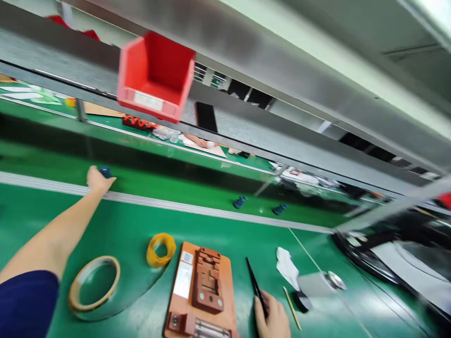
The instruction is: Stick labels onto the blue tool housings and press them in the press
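Observation:
My left hand is stretched out to the far left, over the strip along the back of the bench. Its fingers and thumb are closed around a small dark blue part, mostly hidden by the hand. At the lower edge, my right hand grips black tweezers, which point up and away. Just left of them lies an orange-brown fixture with a slotted block on its base plate. A yellow coil and a roll of tape rest between the fixture and my left arm.
Two more dark blue parts stand on the back strip. A red bin and a black flat object sit on the shelf above. At right are a white cloth, a wooden stick and a metal-capped container. Another person's hand shows beyond.

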`<state>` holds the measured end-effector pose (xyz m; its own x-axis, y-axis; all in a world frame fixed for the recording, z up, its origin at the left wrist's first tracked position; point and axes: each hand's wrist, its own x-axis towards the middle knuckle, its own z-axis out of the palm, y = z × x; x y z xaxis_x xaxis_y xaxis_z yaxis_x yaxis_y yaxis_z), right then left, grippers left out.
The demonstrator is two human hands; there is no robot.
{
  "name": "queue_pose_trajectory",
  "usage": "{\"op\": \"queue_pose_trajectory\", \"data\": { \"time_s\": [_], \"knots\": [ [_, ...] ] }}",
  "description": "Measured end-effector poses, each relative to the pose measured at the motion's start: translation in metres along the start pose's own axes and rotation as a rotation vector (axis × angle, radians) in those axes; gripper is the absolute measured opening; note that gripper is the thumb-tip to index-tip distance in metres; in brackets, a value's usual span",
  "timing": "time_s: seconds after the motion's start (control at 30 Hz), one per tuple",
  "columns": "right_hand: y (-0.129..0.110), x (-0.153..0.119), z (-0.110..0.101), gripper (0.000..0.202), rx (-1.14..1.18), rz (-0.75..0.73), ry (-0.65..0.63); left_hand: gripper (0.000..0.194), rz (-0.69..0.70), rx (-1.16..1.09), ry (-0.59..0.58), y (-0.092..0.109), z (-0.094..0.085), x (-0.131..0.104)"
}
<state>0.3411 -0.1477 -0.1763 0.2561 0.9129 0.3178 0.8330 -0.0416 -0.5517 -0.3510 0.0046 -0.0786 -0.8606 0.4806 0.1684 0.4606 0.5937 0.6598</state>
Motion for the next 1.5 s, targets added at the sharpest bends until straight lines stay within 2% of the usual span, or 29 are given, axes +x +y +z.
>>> {"op": "queue_pose_trajectory", "data": {
  "time_s": [0.03, 0.07, 0.13, 0.2, 0.3, 0.47, 0.57, 0.63, 0.7, 0.8, 0.9, 1.03, 1.1, 1.17, 1.33, 1.43, 1.5],
  "knots": [
    [-0.008, -0.003, -0.002, 0.054, -0.020, -0.016, 0.015, 0.097, 0.013, -0.001, 0.054, 0.009, 0.000, -0.007],
    [-0.015, -0.006, -0.003, 0.050, -0.028, -0.033, 0.021, 0.098, 0.053, -0.008, 0.095, 0.020, 0.002, -0.015],
    [-0.026, -0.009, -0.003, 0.042, -0.031, -0.052, 0.035, 0.087, 0.226, -0.043, 0.151, 0.050, 0.011, -0.035],
    [-0.031, -0.010, -0.003, 0.037, -0.023, -0.046, 0.048, 0.076, 0.459, -0.103, 0.137, 0.090, 0.025, -0.065],
    [-0.032, -0.013, -0.003, 0.032, 0.012, -0.024, 0.057, 0.073, 0.735, -0.179, -0.019, 0.160, 0.057, -0.129],
    [-0.031, -0.017, -0.003, 0.026, 0.073, -0.007, 0.046, 0.069, 0.971, -0.228, -0.333, 0.270, 0.140, -0.254],
    [-0.030, -0.019, -0.002, 0.021, 0.104, -0.001, 0.056, 0.054, 1.047, -0.258, -0.539, 0.321, 0.187, -0.320],
    [-0.030, -0.021, -0.001, 0.019, 0.121, -0.001, 0.063, 0.046, 1.045, -0.281, -0.626, 0.345, 0.211, -0.354],
    [-0.030, -0.023, 0.000, 0.017, 0.134, -0.002, 0.078, 0.044, 1.008, -0.297, -0.683, 0.361, 0.227, -0.377],
    [-0.030, -0.025, 0.003, 0.017, 0.149, -0.012, 0.110, 0.039, 0.924, -0.307, -0.755, 0.368, 0.237, -0.391],
    [-0.030, -0.024, 0.004, 0.018, 0.159, -0.014, 0.120, 0.034, 0.840, -0.338, -0.806, 0.363, 0.230, -0.388],
    [-0.032, -0.021, 0.002, 0.017, 0.169, -0.002, 0.118, 0.034, 0.695, -0.452, -0.862, 0.353, 0.197, -0.373],
    [-0.033, -0.019, 0.001, 0.017, 0.170, -0.005, 0.114, 0.033, 0.615, -0.534, -0.930, 0.345, 0.171, -0.363],
    [-0.033, -0.017, 0.000, 0.018, 0.181, -0.012, 0.112, 0.032, 0.549, -0.623, -1.053, 0.332, 0.139, -0.352],
    [-0.034, -0.010, -0.008, 0.031, 0.249, -0.014, 0.125, 0.057, 0.438, -0.792, -1.433, 0.275, 0.051, -0.325],
    [-0.056, -0.005, -0.021, 0.036, 0.263, -0.027, 0.122, 0.063, 0.381, -0.802, -1.603, 0.234, 0.006, -0.316],
    [-0.088, 0.001, -0.033, 0.036, 0.315, -0.133, 0.066, 0.058, 0.340, -0.786, -1.688, 0.211, -0.015, -0.315]
  ]
}}
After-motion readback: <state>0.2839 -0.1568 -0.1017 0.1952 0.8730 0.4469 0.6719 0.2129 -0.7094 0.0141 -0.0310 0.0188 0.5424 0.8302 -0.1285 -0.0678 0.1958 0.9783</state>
